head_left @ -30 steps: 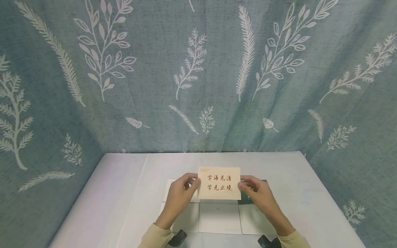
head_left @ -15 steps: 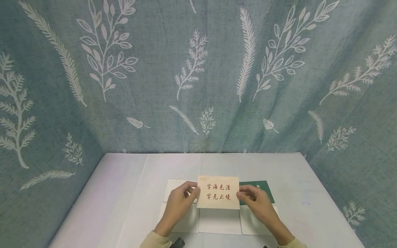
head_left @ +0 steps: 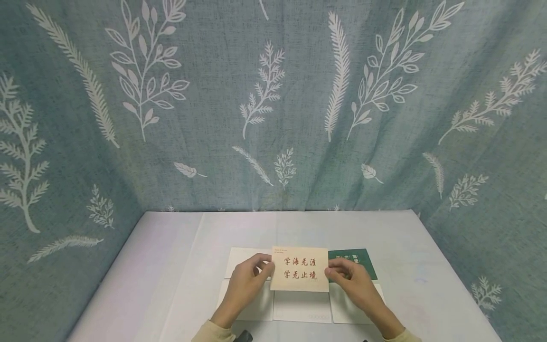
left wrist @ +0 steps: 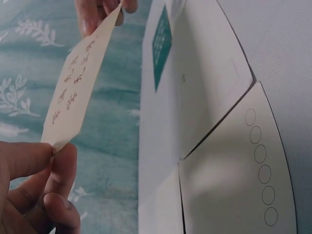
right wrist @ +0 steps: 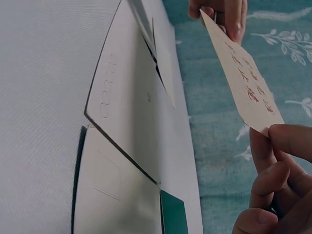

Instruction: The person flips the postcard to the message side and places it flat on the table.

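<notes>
The cream card is held up above the table, tilted, its printed face toward the head camera. The left hand pinches one short side between thumb and fingers, and the right hand pinches the other; the grip is firm enough to keep the card flat. The step in hand looks like carrying it over the gap in the far row, between the white card and the green card. Both wrist views show bare table in that gap. Setting it there would call for levelling the card, lowering both sides together and slipping the fingertips out without nudging either neighbour.

Edges are tight: in the head view its lower edge overlaps the middle card of the near row, and its right edge meets the green one. The left card and right card lie just beside the middle one. Room is ample beyond the far row, up to the curtain, and out to both sides.
</notes>
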The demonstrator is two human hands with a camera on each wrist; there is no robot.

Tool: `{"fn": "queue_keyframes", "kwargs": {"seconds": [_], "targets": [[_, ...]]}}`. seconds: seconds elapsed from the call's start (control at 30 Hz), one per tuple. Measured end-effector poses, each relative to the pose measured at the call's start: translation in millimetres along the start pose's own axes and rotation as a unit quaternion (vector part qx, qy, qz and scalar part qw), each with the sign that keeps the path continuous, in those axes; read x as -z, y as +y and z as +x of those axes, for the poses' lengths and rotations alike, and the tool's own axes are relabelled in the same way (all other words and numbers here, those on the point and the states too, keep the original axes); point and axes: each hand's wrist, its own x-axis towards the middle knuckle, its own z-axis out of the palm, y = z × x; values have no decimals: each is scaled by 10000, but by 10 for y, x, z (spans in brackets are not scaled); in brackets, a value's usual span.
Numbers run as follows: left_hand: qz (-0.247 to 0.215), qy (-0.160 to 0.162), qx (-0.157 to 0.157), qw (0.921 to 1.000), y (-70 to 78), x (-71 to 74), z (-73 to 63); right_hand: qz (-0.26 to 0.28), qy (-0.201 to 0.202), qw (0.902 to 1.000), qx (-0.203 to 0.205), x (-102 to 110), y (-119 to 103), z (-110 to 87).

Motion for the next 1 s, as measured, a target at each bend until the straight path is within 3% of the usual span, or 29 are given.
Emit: {"fn": "queue_keyframes", "kwargs": {"seconds": [0.3, 0.57, 0.77, 1.0], "targets": [[-356, -271, 127, 9989, 1, 25, 20, 78, 109, 9999, 43, 3, -39, -8], [-411, -389, 246, 9981, -30, 14, 18, 71, 215, 9997, 22, 3, -41, -9], [-680, -512, 356, 9957, -43, 13, 6, 231, -179, 9996, -14, 17, -18, -12], [-1289, -840, 619, 9862, -22, 31, 4, 258, -409, 9988, 87, 46, -17, -20]]}}
